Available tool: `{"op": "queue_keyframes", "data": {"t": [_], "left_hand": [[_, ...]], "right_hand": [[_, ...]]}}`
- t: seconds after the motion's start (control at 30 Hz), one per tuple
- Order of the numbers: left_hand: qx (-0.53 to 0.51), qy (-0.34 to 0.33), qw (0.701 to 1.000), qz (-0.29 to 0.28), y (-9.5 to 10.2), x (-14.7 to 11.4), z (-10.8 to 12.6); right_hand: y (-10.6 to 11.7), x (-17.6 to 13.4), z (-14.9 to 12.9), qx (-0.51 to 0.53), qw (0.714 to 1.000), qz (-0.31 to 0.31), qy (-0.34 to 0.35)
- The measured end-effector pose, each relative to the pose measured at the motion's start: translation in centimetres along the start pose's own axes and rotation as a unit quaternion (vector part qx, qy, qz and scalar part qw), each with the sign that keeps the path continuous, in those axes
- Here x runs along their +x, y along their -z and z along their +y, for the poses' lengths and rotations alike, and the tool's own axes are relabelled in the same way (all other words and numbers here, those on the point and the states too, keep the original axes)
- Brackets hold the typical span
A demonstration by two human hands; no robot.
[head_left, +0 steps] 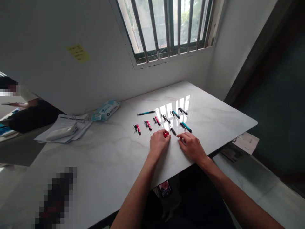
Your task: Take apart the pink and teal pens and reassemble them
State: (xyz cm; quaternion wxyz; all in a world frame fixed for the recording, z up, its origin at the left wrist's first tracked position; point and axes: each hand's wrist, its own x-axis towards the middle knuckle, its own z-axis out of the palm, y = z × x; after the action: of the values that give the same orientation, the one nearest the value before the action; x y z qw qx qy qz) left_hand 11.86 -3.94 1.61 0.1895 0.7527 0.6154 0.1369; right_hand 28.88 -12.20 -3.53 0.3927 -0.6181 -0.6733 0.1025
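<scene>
My left hand (159, 142) rests on the table with its fingers closed around a red pen part (166, 135). Just right of it lies a black pen part (173, 131). The fingers of my right hand (191, 145) are bent together at the tabletop, by a thin white tip; what they hold, if anything, is too small to make out. Beyond my hands lie pens in pieces: pink barrels (138, 129) with black parts and thin white refills, teal barrels (186, 127), and grey-black pieces (183, 111). One teal pen (146, 113) lies whole behind them.
The white marbled table (114, 165) meets the wall below a barred window (169, 28). A wipes pack (106, 110) and papers (82, 130) with a white object on top lie to the left. Another person (33, 108) is at far left. A phone (165, 188) shows below the table edge.
</scene>
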Motion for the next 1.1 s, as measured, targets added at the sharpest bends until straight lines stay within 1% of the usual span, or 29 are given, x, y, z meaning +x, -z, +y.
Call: {"op": "queue_keyframes", "data": {"t": [0.2,0.33,0.4,0.47,0.53,0.6,0.63,0.73,0.8,0.9,0.97,1.03,1.1], "left_hand": [[0.007,-0.024,1.000,0.016,-1.2,0.7,1.1],[-0.003,-0.031,0.999,0.031,-1.3,0.8,1.1],[-0.032,-0.040,0.998,0.036,-1.0,0.5,0.8],[-0.091,-0.062,0.993,0.046,-0.6,0.0,0.4],[-0.176,-0.084,0.979,0.060,-0.1,-0.7,0.0],[-0.263,-0.085,0.959,0.065,0.2,-1.5,-0.4],[-0.304,-0.077,0.948,0.059,0.4,-1.8,-0.5],[-0.415,-0.059,0.908,0.015,0.7,-2.8,-0.7],[-0.471,-0.061,0.880,0.005,1.0,-3.3,-0.8],[-0.517,-0.054,0.853,0.033,1.5,-3.6,-1.6],[-0.532,-0.037,0.844,0.058,1.7,-3.6,-2.6],[-0.541,-0.013,0.838,0.077,1.7,-3.6,-3.7],[-0.551,0.012,0.832,0.063,1.5,-3.7,-4.6]], "right_hand": [[0.1,-0.1,0.0,0.002,1.000,-0.011,0.004],[0.3,-0.2,0.0,0.003,1.000,-0.012,0.006],[0.5,-0.2,-0.1,0.013,1.000,-0.009,0.006],[0.7,-0.2,-0.3,0.032,0.999,0.006,0.010],[0.9,-0.3,-1.0,0.062,0.998,0.029,0.016],[0.8,-0.3,-2.1,0.113,0.993,0.044,0.015],[0.6,-0.3,-2.7,0.146,0.988,0.043,0.010],[-0.1,0.1,-4.8,0.246,0.969,0.021,-0.020],[-0.7,0.5,-5.9,0.280,0.959,0.011,-0.044],[-1.0,1.2,-6.8,0.284,0.957,0.004,-0.060],[-1.0,1.7,-6.9,0.276,0.959,0.005,-0.056],[-0.9,2.3,-6.7,0.277,0.959,0.021,-0.056],[-0.6,2.9,-6.2,0.305,0.949,0.037,-0.068]]}}
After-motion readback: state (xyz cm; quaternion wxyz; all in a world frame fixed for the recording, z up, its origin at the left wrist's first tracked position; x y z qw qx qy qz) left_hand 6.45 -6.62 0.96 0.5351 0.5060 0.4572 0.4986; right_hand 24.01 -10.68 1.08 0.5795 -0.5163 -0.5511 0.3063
